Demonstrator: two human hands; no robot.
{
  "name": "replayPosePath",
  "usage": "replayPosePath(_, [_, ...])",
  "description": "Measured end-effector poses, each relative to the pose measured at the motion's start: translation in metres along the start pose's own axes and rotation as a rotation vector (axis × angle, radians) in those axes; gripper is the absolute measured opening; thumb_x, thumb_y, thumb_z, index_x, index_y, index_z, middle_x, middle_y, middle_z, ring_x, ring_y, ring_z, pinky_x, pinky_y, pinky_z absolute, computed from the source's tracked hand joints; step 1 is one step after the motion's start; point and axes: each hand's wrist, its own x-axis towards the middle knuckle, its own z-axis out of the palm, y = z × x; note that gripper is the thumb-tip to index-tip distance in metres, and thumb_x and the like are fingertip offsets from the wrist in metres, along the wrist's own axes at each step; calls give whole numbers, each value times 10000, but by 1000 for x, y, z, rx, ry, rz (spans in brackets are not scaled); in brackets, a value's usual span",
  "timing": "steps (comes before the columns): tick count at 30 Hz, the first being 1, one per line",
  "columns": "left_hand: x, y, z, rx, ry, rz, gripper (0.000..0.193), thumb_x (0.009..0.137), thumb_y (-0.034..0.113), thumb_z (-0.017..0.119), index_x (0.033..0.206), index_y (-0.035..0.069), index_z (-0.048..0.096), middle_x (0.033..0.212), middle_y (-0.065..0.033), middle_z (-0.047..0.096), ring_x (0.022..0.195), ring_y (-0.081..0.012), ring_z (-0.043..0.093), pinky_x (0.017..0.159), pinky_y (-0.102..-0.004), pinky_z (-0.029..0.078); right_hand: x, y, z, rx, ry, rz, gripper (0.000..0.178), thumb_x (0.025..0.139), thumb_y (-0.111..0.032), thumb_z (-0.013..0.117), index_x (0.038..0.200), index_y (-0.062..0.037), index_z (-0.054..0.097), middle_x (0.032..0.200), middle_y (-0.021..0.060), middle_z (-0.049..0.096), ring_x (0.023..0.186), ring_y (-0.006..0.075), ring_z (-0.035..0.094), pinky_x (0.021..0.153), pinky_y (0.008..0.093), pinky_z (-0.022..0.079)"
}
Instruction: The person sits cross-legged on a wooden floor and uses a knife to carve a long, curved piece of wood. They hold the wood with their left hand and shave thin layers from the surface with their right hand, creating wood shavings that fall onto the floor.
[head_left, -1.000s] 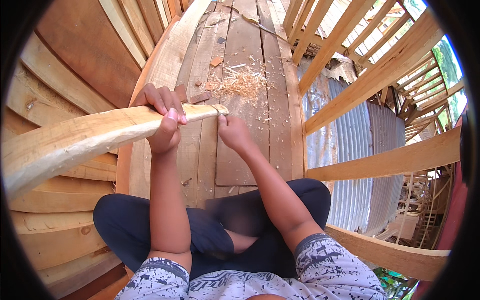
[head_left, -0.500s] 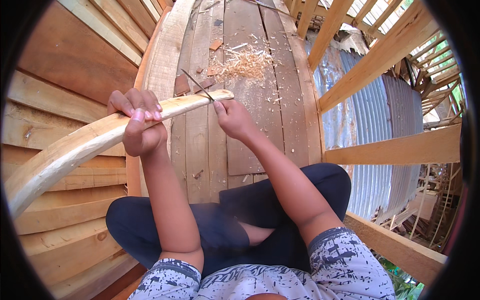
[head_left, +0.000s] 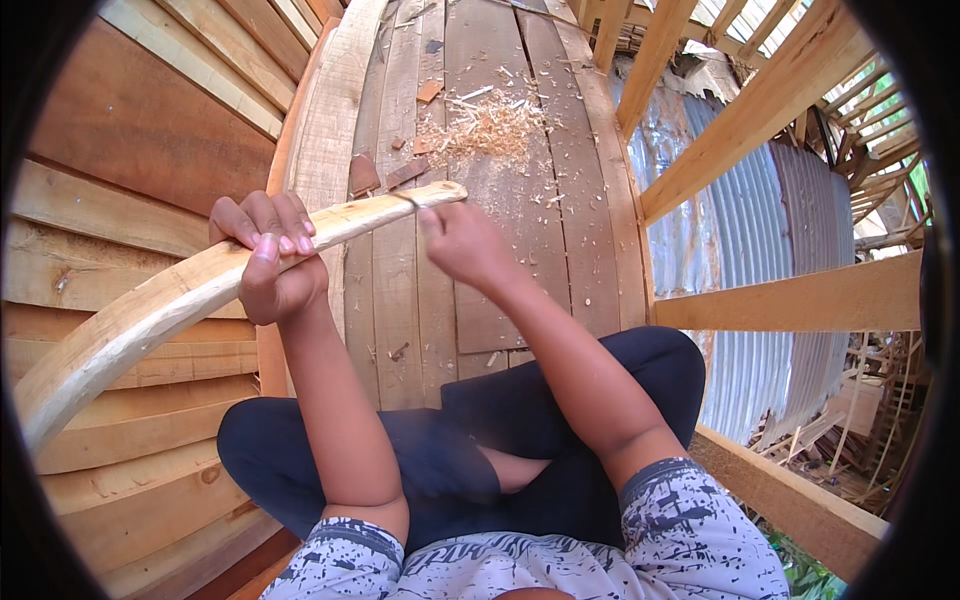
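Note:
A long wooden pole (head_left: 150,289), pale and whittled along one side, slants up from the left rim to a rounded tip in front of me. My left hand (head_left: 272,258) is closed around its middle stretch, thumb and fingers pressed on the wood. Near the tip, my right hand (head_left: 466,246) is closed, slightly blurred, on a thin dark knife (head_left: 406,199). Only a short bit of its blade shows at the pole's upper side; the handle is hidden in my fist.
Curly wood shavings (head_left: 492,127) lie heaped on the plank floor (head_left: 400,330), with reddish-brown wood scraps (head_left: 364,174) nearby. A slatted wooden wall (head_left: 130,225) stands left. On the right are wooden rails (head_left: 800,292) and corrugated metal sheets (head_left: 735,250). My crossed legs (head_left: 630,370) are below.
The knife's blade, which stuck out long across the pole, now shows only briefly. My right hand has shifted and tilted slightly; my left hand still holds the pole, slightly lower.

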Motion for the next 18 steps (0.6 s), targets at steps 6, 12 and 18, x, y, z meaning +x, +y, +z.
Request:
replayPosePath(6, [4,-3,3,-40,59,16,192,719,133,597,713,164,407,561,16,449,490,-98,439,583,-262,381,13,32,-3,-39,23,183,450,995,-321,439,887,41,684,900,280,684,870,439,660,836,534,504])
replayPosePath(12, [3,3,-3,-35,54,14,184,714,132,602,726,154,419,565,9,460,500,-98,446,596,-260,387,-1,-22,-3,-12,-38,-12,462,1001,-331,458,813,47,645,772,267,646,748,419,639,744,517,485])
replayPosePath(18, [2,2,-5,-59,26,-2,179,711,113,604,723,153,429,585,-5,474,517,-106,460,628,-264,406,20,28,4,14,-56,142,468,1007,-322,443,828,61,644,776,281,638,763,425,634,740,509,484])
